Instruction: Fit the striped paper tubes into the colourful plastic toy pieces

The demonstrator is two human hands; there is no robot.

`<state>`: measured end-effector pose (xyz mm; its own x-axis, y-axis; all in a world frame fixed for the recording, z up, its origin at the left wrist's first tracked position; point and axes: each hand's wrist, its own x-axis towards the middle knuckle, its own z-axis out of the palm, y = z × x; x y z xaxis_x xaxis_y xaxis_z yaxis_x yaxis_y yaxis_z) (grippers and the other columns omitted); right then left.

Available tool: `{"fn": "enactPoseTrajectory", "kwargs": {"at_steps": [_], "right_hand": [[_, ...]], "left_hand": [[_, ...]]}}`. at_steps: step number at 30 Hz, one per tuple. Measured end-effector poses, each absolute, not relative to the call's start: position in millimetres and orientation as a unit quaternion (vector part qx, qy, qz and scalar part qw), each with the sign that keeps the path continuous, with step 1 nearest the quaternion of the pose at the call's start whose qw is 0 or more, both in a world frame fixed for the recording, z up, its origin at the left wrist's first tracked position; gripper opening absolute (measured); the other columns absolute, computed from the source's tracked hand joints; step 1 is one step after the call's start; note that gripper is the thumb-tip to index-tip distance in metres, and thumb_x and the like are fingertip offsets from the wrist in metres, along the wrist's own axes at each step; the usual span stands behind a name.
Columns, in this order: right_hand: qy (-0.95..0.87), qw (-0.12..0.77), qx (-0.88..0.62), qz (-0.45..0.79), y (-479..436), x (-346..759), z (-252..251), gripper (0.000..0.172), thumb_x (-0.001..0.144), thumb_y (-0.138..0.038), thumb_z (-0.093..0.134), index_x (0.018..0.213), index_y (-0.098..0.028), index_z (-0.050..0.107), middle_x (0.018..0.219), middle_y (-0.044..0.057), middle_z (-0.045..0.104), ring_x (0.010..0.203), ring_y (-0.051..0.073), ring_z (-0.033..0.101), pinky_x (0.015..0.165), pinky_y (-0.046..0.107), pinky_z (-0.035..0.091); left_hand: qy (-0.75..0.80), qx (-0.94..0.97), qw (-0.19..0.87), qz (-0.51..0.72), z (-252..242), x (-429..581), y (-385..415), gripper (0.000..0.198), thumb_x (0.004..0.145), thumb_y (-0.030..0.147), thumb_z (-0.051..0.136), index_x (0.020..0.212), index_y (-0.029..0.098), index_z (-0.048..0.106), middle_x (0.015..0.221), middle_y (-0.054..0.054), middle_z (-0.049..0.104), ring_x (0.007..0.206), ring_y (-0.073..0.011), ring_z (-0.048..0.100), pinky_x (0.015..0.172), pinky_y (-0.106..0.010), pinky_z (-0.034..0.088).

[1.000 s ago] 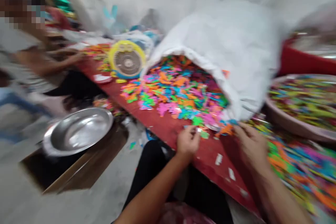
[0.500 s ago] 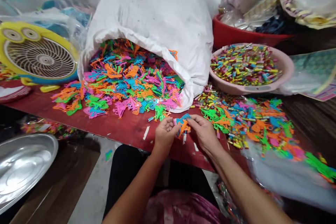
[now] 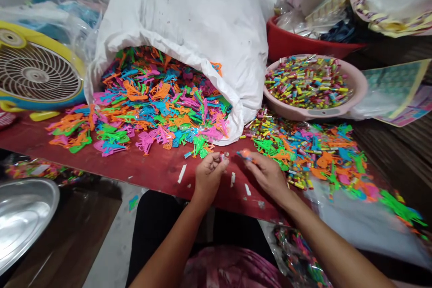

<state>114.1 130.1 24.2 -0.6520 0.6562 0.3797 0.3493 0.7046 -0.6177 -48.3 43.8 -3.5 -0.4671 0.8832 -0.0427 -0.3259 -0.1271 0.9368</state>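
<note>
- My left hand [image 3: 206, 177], seen through the head camera at the centre of my clock face, is closed in a pinch on a small cylinder [image 3: 222, 156] with a red end, held upright or nearly so above the table.
- My right hand [image 3: 270, 180], just beside it at 3 o'clock, grips a blue-and-orange plastic piece [image 3: 249, 153] at the fingertips; blur hides its outline.
- Red tabletop [image 3: 148, 162]: flat, worn, bearing pale torn scraps [image 3: 182, 173] near my left hand.
- White sack [image 3: 189, 18], 11 o'clock: soft, creased cloth, its wide mouth gathered along the edge.
- Loose plastic shapes [image 3: 162, 108], 10 o'clock: thin, bright, some pierced with small holes, spilling from that mouth.
- Pink basin [image 3: 303, 113], 2 o'clock: smooth, rounded, heaped with glossy little cylinders.
- Mixed heap [image 3: 327, 162], 3 o'clock: plastic shapes over cylinders, partly on clear film [image 3: 357, 216].
- Yellow-and-blue fan [image 3: 37, 74], 10 o'clock, farther out: round grille of curved ribs.
- Metal bowl [image 3: 20, 216], between 8 and 9 o'clock: shiny, shallow, broad-rimmed.
</note>
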Motion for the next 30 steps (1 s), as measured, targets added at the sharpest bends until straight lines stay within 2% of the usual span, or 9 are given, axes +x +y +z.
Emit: {"fn": "enactPoseTrajectory", "kwargs": {"at_steps": [2, 3, 5, 9, 13, 22, 27, 30], "right_hand": [[-0.780, 0.332, -0.360, 0.390, 123, 114, 26, 0.026, 0.098, -0.040, 0.050, 0.093, -0.020, 0.067, 0.073, 0.004, 0.071, 0.073, 0.020, 0.068, 0.066, 0.030, 0.052], [-0.739, 0.338, -0.380, 0.442, 119, 113, 28, 0.027, 0.097, -0.043, 0.051, 0.090, -0.020, 0.065, 0.069, 0.002, 0.070, 0.064, 0.018, 0.066, 0.060, 0.028, 0.050], [-0.691, 0.341, -0.392, 0.502, 107, 109, 31, 0.028, 0.095, -0.047, 0.054, 0.090, -0.020, 0.062, 0.071, 0.002, 0.070, 0.054, 0.015, 0.062, 0.054, 0.025, 0.048], [-0.670, 0.345, -0.398, 0.523, 89, 100, 29, 0.031, 0.095, -0.050, 0.052, 0.086, -0.020, 0.058, 0.074, 0.001, 0.070, 0.046, 0.011, 0.056, 0.047, 0.023, 0.043], [-0.675, 0.363, -0.419, 0.487, 84, 99, 21, 0.029, 0.095, -0.049, 0.052, 0.087, -0.021, 0.057, 0.071, 0.000, 0.068, 0.045, 0.011, 0.054, 0.044, 0.023, 0.040], [-0.758, 0.333, -0.427, 0.363, 86, 105, 19, 0.024, 0.098, -0.041, 0.047, 0.085, -0.023, 0.056, 0.062, -0.001, 0.060, 0.049, 0.014, 0.054, 0.051, 0.026, 0.040], [-0.803, 0.324, -0.448, 0.221, 82, 104, 17, 0.021, 0.097, -0.038, 0.048, 0.082, -0.024, 0.053, 0.066, 0.002, 0.059, 0.057, 0.017, 0.054, 0.056, 0.028, 0.035], [-0.809, 0.311, -0.454, 0.207, 80, 102, 19, 0.022, 0.098, -0.039, 0.044, 0.082, -0.025, 0.049, 0.064, 0.002, 0.057, 0.057, 0.019, 0.053, 0.055, 0.029, 0.033]], "left_hand": [[0.538, 0.318, 0.385, 0.680, -5, -46, 44, 0.021, 0.076, 0.033, 0.073, 0.087, 0.017, 0.063, 0.060, 0.006, 0.056, 0.053, -0.0078, 0.052, 0.053, -0.018, 0.039], [0.550, 0.333, 0.372, 0.670, -5, -43, 44, 0.021, 0.077, 0.033, 0.073, 0.086, 0.018, 0.063, 0.057, 0.006, 0.055, 0.050, -0.0079, 0.051, 0.051, -0.018, 0.038], [0.558, 0.350, 0.374, 0.653, -6, -38, 45, 0.021, 0.079, 0.036, 0.071, 0.085, 0.019, 0.061, 0.054, 0.006, 0.056, 0.045, -0.0088, 0.050, 0.047, -0.019, 0.036], [0.562, 0.369, 0.374, 0.639, -9, -29, 48, 0.020, 0.081, 0.038, 0.069, 0.084, 0.020, 0.060, 0.057, 0.004, 0.061, 0.047, -0.0109, 0.055, 0.049, -0.020, 0.038], [0.573, 0.392, 0.350, 0.629, -12, -29, 49, 0.016, 0.082, 0.035, 0.067, 0.083, 0.020, 0.061, 0.058, 0.003, 0.061, 0.049, -0.0114, 0.055, 0.052, -0.021, 0.039], [0.565, 0.422, 0.361, 0.611, -12, -30, 49, 0.007, 0.087, 0.028, 0.060, 0.086, 0.020, 0.059, 0.063, 0.002, 0.067, 0.054, -0.0129, 0.059, 0.058, -0.023, 0.042], [0.629, 0.452, 0.266, 0.574, -16, -30, 47, 0.010, 0.086, 0.030, 0.063, 0.083, 0.021, 0.059, 0.069, 0.001, 0.063, 0.062, -0.0138, 0.058, 0.060, -0.024, 0.039], [0.658, 0.481, 0.201, 0.543, -15, -30, 46, 0.009, 0.087, 0.027, 0.060, 0.080, 0.021, 0.059, 0.071, 0.001, 0.061, 0.064, -0.0139, 0.056, 0.062, -0.024, 0.037]]}}
